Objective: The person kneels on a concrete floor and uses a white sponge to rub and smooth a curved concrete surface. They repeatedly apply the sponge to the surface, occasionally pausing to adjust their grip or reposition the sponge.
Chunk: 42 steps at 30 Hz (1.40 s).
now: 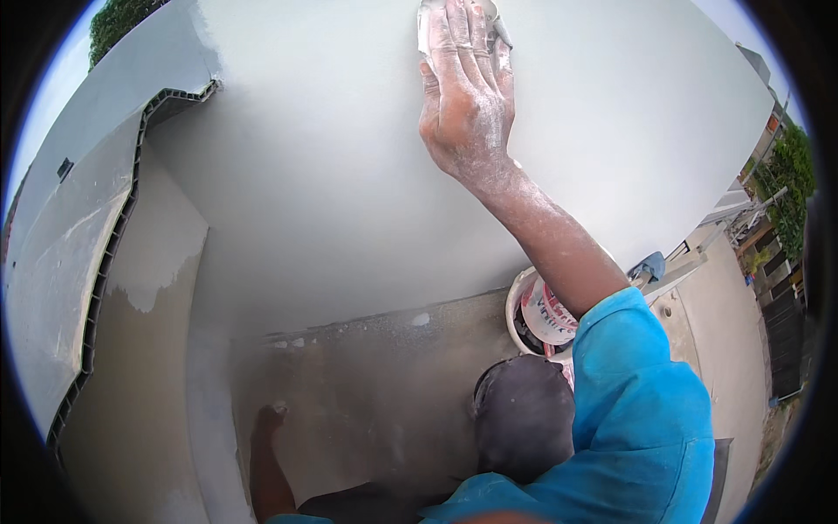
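High on the pale, smooth wall point(332, 157), my right hand point(467, 96) presses a folded sheet of sandpaper point(424, 33) against the surface. White dust coats the fingers and the back of this hand, and part of the sheet is hidden beneath them. Low on the left, my left hand point(273, 414) hangs below the wall's lower edge, away from the wall. Its fingers look curled, with a whitish patch at the tips; whatever they hold, if anything, is too dim to make out.
Below my right forearm stands a white bucket point(515, 301) holding a smaller red-and-white tub point(548, 314). A dark rounded shape point(524, 419) is in front of it. A hollow-ribbed roofing panel point(87, 236) juts out at left. Dusty concrete floor point(367, 384) lies below.
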Motion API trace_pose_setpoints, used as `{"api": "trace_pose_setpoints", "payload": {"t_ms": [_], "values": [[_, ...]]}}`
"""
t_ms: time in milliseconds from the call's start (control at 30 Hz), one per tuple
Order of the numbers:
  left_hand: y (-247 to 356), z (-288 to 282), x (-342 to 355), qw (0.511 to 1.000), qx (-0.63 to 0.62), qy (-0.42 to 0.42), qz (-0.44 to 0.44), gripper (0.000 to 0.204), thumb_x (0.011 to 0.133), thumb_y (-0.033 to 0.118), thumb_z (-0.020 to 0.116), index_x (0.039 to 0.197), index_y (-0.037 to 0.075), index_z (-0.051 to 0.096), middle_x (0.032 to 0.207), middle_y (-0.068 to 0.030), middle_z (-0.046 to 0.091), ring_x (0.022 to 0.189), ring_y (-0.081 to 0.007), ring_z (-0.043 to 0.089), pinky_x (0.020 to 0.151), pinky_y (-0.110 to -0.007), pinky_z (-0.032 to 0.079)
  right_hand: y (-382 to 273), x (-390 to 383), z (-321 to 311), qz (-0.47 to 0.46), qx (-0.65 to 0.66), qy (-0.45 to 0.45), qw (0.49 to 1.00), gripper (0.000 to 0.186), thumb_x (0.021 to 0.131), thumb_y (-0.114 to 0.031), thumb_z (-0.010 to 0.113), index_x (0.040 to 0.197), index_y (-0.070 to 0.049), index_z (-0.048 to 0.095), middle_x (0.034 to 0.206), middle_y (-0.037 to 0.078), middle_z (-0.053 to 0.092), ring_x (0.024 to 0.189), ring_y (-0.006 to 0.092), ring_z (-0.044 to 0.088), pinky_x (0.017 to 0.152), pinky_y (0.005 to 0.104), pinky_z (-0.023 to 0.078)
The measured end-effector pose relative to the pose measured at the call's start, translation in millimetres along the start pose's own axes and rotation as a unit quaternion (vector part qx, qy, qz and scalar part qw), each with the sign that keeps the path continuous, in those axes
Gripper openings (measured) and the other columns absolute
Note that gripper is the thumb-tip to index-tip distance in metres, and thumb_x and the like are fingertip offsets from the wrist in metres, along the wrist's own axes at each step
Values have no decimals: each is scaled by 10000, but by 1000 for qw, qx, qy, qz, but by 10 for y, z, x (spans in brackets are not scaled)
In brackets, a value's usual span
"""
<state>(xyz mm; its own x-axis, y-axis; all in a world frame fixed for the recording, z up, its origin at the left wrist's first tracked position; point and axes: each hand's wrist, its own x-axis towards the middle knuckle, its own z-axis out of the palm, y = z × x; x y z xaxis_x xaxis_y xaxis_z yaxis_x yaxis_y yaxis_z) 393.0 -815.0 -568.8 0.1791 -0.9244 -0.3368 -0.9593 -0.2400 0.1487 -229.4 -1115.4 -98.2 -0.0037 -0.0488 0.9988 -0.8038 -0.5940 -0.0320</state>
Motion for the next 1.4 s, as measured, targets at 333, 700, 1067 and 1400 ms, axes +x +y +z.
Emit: {"api": "trace_pose_setpoints", "payload": {"t_ms": [333, 700, 1067, 1400], "values": [[1279, -758, -107, 978, -163, -51, -118, 458, 962, 356, 590, 1331, 90, 641, 1060, -180, 730, 824, -278, 705, 822, -417, 533, -2221, -944, 496, 111, 429, -237, 865, 648, 869, 52, 558, 1492, 20, 384, 1545, 213, 421, 1476, 357, 350, 1225, 498, 266], [2173, -1854, -924, 986, -114, 3, -120, 496, 985, 388, 575, 1366, 71, 598, 1140, -212, 716, 973, -356, 703, 910, -451, 515, -3130, -354, 1003, 309, 520, -74, 793, 572, 1013, -111, 515, 1518, 77, 325, 1589, 296, 309, 1509, 468, 214, 1229, 570, 167], [2796, -2328, -1948, 979, -147, -52, -133, 512, 1002, 367, 575, 1420, 76, 530, 1361, -177, 622, 1244, -358, 597, 1042, -440, 467, -2958, -77, 878, 316, 587, -152, 729, 598, 944, -105, 596, 1481, 73, 404, 1545, 262, 416, 1480, 455, 309, 1190, 609, 236], [2996, -2514, -1832, 956, -149, -106, -227, 520, 994, 328, 586, 1428, 52, 515, 1378, -203, 605, 1296, -356, 557, 1092, -433, 425, -3225, -14, 918, 331, 517, -111, 781, 675, 934, -94, 607, 1517, 80, 316, 1574, 279, 358, 1494, 445, 280, 1152, 619, 289]]}}
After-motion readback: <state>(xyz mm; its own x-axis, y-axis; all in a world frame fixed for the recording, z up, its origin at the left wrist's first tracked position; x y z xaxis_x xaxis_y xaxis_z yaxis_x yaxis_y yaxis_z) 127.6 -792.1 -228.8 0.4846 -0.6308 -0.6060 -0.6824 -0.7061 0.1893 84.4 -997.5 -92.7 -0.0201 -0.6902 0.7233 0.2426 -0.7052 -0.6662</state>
